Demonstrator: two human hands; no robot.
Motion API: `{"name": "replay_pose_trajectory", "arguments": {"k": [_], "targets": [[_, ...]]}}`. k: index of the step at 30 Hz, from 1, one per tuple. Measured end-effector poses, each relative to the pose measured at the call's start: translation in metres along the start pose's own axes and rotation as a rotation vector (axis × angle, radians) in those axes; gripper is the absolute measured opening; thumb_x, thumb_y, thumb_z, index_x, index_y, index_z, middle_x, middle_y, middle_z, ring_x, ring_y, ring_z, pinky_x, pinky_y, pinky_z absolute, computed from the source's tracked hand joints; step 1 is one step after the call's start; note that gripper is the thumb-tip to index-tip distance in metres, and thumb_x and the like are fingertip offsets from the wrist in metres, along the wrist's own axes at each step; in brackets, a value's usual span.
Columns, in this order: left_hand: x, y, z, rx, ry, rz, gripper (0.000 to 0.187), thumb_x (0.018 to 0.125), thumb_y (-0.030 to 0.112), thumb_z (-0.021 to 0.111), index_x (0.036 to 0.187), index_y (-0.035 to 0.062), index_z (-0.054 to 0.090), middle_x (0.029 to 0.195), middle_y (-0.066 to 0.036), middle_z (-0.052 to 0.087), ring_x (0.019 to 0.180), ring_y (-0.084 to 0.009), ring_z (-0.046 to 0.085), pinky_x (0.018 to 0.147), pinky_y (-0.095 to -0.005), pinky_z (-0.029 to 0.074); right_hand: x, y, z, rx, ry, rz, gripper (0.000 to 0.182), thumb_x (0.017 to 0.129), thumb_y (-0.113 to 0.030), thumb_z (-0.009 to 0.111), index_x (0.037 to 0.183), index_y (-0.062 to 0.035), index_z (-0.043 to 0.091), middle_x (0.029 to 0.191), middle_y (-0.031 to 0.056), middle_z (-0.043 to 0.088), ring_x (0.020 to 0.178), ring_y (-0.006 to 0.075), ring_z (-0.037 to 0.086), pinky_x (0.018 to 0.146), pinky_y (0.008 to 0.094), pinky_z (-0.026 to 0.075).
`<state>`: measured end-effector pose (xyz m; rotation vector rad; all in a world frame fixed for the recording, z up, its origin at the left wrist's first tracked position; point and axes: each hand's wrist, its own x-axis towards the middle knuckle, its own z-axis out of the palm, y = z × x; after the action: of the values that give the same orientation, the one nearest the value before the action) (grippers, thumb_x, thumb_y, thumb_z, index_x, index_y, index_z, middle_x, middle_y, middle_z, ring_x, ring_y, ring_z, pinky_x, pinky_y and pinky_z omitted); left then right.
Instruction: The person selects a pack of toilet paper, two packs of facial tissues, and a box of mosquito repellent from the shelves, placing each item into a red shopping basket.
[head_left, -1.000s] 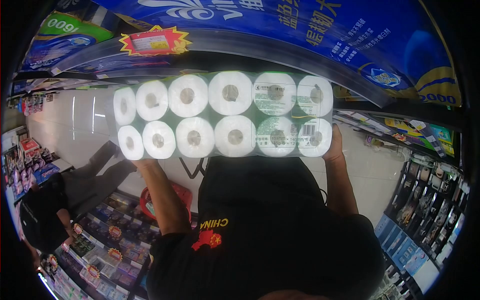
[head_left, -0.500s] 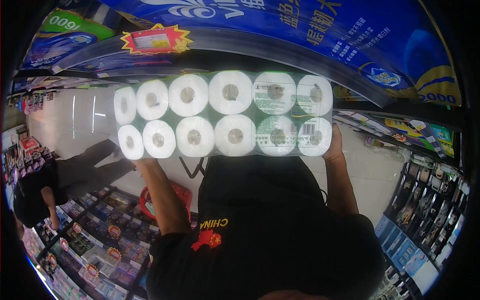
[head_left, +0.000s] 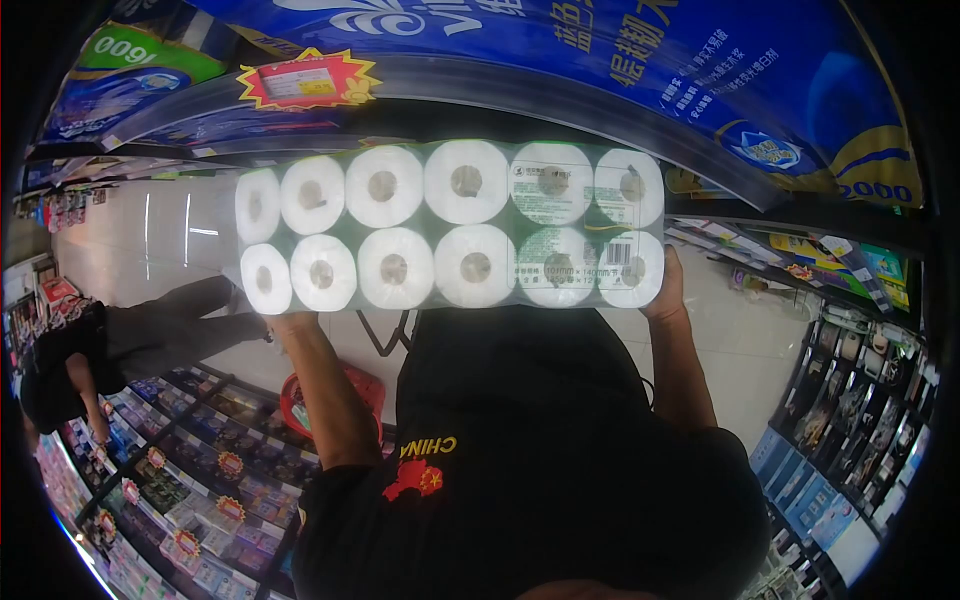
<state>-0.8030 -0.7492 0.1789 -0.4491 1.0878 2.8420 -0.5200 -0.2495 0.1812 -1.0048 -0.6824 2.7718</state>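
Observation:
A clear-wrapped pack of toilet paper rolls (head_left: pixel 475 250) spans the middle of the view, in front of my chest. Its rolls stand in two rows with their ends facing me, and a printed label with a barcode covers the right part. At the pack's lower left corner, my left hand (head_left: pixel 290 322) grips it from below; most of the fingers are hidden behind it. My right hand (head_left: pixel 669 286) holds the right end, fingers mostly out of sight behind the wrap.
Large blue tissue packs (head_left: pixel 640 60) fill the shelf ahead, above a red price tag (head_left: pixel 308 82) on its edge. A red basket (head_left: pixel 365 392) is on the floor near my left arm. Another person (head_left: pixel 62 360) stands at left beside racks of small goods (head_left: pixel 215 465). More hanging goods (head_left: pixel 860 400) line the right.
The toilet paper pack has shifted very slightly up and to the right in view, with both hands still on it. The other person's arm and legs at left have moved a little.

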Motion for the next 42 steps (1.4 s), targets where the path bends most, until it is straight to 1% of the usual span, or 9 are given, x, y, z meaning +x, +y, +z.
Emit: {"name": "replay_pose_trajectory", "arguments": {"k": [9,13,16,18,20,22,24,35,42], "targets": [[-0.003,0.000,0.011,-0.003,0.023,-0.053,0.040,0.103,0.026,0.045,0.133,0.0006,0.054,0.133,-0.017,0.058,0.120,-0.0352,0.057,0.105,-0.0531,0.047,0.008,0.030,-0.022,-0.066,0.032,-0.181,0.033,0.091,-0.019,0.063,0.119,-0.0016,0.059,0.116,0.0125,0.067,0.106,0.0229,0.065,0.091,0.0369,0.052],[0.000,-0.003,0.012,-0.025,0.099,-0.110,0.038,0.101,0.020,0.048,0.132,-0.0007,0.054,0.131,-0.018,0.060,0.119,-0.0352,0.059,0.105,-0.0542,0.047,-0.005,0.035,-0.005,-1.468,0.287,-0.513,0.038,0.079,0.001,0.076,0.113,-0.0007,0.058,0.112,0.0110,0.068,0.102,0.0178,0.065,0.085,0.0321,0.053],[0.007,-0.007,0.000,0.428,-0.022,0.039,0.043,0.104,0.025,0.045,0.141,0.0022,0.045,0.142,-0.015,0.051,0.127,-0.0334,0.053,0.109,-0.0540,0.044,-0.010,0.032,-0.001,-1.405,0.289,-0.530,0.039,0.082,-0.003,0.075,0.116,-0.0003,0.057,0.111,0.0107,0.068,0.101,0.0175,0.065,0.085,0.0307,0.052],[0.005,-0.003,0.009,0.138,-0.007,-0.053,0.043,0.104,0.025,0.046,0.141,0.0022,0.045,0.142,-0.015,0.052,0.127,-0.0335,0.053,0.108,-0.0535,0.045,-0.004,0.028,-0.005,-0.597,0.117,-0.382,0.041,0.082,-0.002,0.074,0.119,-0.0002,0.056,0.110,0.0100,0.067,0.101,0.0171,0.065,0.086,0.0306,0.052],[0.004,-0.001,0.016,0.021,-0.035,-0.108,0.043,0.104,0.025,0.046,0.140,0.0022,0.045,0.141,-0.015,0.052,0.127,-0.0337,0.052,0.108,-0.0530,0.045,-0.004,0.026,-0.008,-0.543,0.087,-0.384,0.043,0.082,-0.001,0.074,0.121,-0.0002,0.056,0.112,0.0099,0.067,0.102,0.0171,0.065,0.087,0.0305,0.052],[0.010,0.001,0.019,0.081,-0.103,-0.123,0.042,0.104,0.025,0.046,0.140,0.0022,0.046,0.140,-0.015,0.053,0.127,-0.0338,0.052,0.108,-0.0526,0.045,-0.009,0.023,0.007,-1.244,0.199,-0.539,0.045,0.082,0.001,0.072,0.123,-0.0004,0.055,0.115,0.0105,0.065,0.104,0.0175,0.064,0.088,0.0303,0.052],[0.011,0.004,0.030,0.022,-0.052,-0.146,0.039,0.097,0.015,0.058,0.132,-0.0006,0.052,0.128,-0.015,0.060,0.116,-0.0322,0.060,0.101,-0.0523,0.050,-0.004,0.026,-0.011,-1.259,0.216,-0.637,0.046,0.082,0.002,0.071,0.124,-0.0007,0.054,0.119,0.0112,0.063,0.106,0.0181,0.063,0.090,0.0305,0.051],[0.044,0.012,0.058,0.102,-0.041,-0.150,0.040,0.102,0.020,0.046,0.135,-0.0006,0.051,0.133,-0.015,0.058,0.121,-0.0317,0.058,0.106,-0.0472,0.046,-0.014,0.020,0.020,-0.186,0.075,-0.417,0.044,0.088,0.008,0.058,0.130,-0.0011,0.047,0.126,0.0112,0.058,0.117,0.0202,0.057,0.099,0.0343,0.049],[0.057,0.018,0.052,0.423,-0.275,-0.038,0.043,0.102,0.019,0.041,0.138,-0.0027,0.048,0.137,-0.017,0.056,0.124,-0.0321,0.056,0.107,-0.0472,0.046,-0.028,0.025,0.034,-1.167,0.270,-0.648,0.048,0.087,0.003,0.064,0.131,-0.0002,0.044,0.127,0.0120,0.057,0.114,0.0205,0.058,0.099,0.0357,0.049]]}}
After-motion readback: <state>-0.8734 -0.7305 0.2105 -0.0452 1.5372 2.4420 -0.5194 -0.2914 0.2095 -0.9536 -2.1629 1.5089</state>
